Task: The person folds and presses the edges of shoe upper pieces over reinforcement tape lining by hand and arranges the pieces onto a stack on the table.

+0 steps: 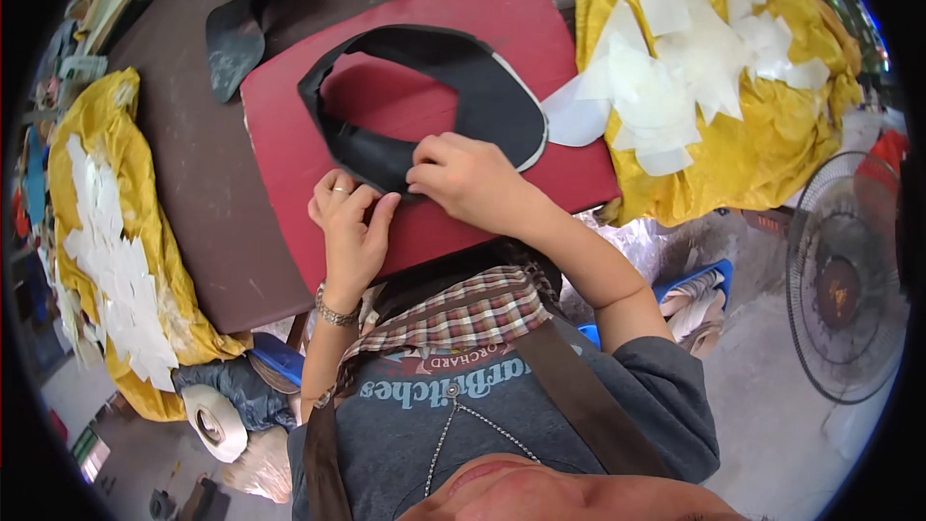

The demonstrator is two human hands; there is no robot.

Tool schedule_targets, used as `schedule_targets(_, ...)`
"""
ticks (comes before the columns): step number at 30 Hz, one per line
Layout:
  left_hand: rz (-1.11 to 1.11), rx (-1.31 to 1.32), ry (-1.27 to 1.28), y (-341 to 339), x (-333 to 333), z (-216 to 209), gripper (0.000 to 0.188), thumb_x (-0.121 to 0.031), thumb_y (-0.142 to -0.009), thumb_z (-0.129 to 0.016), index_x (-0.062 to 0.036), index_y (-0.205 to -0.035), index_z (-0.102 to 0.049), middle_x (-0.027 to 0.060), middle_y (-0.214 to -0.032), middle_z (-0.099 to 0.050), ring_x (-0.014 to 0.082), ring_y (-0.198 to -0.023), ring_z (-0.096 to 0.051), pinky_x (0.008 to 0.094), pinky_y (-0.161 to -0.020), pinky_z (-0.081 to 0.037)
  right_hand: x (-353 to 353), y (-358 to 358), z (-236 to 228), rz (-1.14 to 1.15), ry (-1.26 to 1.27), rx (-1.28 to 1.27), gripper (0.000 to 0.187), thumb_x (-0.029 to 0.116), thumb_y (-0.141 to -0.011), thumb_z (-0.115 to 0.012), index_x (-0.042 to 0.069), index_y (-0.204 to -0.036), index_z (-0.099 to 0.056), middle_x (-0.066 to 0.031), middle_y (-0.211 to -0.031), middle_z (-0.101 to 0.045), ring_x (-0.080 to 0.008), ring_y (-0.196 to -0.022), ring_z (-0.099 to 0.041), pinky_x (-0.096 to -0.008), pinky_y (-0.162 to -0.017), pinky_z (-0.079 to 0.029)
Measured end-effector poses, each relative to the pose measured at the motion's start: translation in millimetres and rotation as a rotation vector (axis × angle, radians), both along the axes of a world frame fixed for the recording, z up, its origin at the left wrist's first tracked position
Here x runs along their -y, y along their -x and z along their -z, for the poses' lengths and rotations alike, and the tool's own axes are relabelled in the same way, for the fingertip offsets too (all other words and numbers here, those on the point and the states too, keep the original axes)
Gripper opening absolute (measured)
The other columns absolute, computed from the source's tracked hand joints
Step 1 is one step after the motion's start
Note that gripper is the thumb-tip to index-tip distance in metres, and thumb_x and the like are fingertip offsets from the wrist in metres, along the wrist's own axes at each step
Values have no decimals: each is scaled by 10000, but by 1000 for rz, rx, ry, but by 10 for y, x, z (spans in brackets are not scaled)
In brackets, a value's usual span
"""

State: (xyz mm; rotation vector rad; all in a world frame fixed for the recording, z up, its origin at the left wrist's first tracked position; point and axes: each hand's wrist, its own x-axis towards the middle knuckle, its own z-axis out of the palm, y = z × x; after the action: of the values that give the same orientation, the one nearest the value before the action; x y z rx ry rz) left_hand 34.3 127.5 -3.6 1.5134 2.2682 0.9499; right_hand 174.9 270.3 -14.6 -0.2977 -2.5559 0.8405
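A black shoe upper (482, 101), joined into a loop with a pale edge along its right side, lies on a red board (434, 5). My left hand (349, 217), with a ring and a bracelet, pinches the near edge of the upper between thumb and fingers. Close beside it, my right hand (463, 178) has its fingers curled onto the same edge, gripping the black material. The fingertips of both hands nearly meet there, and the edge under them is partly hidden.
Another black piece (236, 43) rests on the brown table (198, 183) behind the board. White cut pieces (666, 68) lie on yellow sheeting (762, 150) at right; more white pieces (111, 265) sit on yellow sheeting at left. A fan (844, 280) stands at far right.
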Motion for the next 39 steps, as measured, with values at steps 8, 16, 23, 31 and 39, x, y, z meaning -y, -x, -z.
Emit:
schedule_targets(8, -95, -16, 51, -53, -103, 96, 229, -191, -741, -724, -20, -702, -577, 81, -945, -582, 292, -1075, -470, 435, -953, -268, -118, 81, 102, 326, -31, -134, 122, 62, -841, -645, 20, -888, -540, -126, -813, -560, -308, -677, -598, -374, -567, -515)
schedule_targets(16, -219, -135, 62, -102, -379, 180, 459, -308, -817, -714, -26, -1157, -590, 141, -1163, -550, 340, -1127, -444, 486, -948, -296, -73, 90, 94, 235, -131, 3, 137, 146, -893, -591, 57, -866, -490, -101, -731, -614, -265, -675, -646, -378, -559, -514)
schedule_targets(23, -203, -149, 174, -93, -406, 126, 352, -111, -710, -753, -90, -1011, -573, 62, -1020, -543, 290, -1057, -466, 455, -939, -296, -871, 71, -311, 560, -243, -102, 137, 80, -887, -607, 22, -920, -487, -167, -690, -627, -346, -658, -645, -430, -560, -496)
schedule_targets(31, -190, -632, -335, -249, -491, -29, 642, -174, -719, -791, -94, -1281, -489, 157, -1327, -472, 342, -1271, -406, 537, -1042, -250, -652, -5, -185, 267, -65, -119, 136, 118, -899, -616, 33, -920, -512, -160, -710, -625, -342, -687, -641, -419, -572, -493)
schedule_targets(39, 662, -429, 19, 348, -1071, -447, 94, -136, -774, -671, -71, -834, -639, 77, -754, -626, 265, -726, -614, 375, -744, -456, 57, -34, -330, 14, -179, -433, 245, 111, -768, -732, 8, -947, -599, -133, -898, -615, -300, -798, -626, -386, -691, -532)
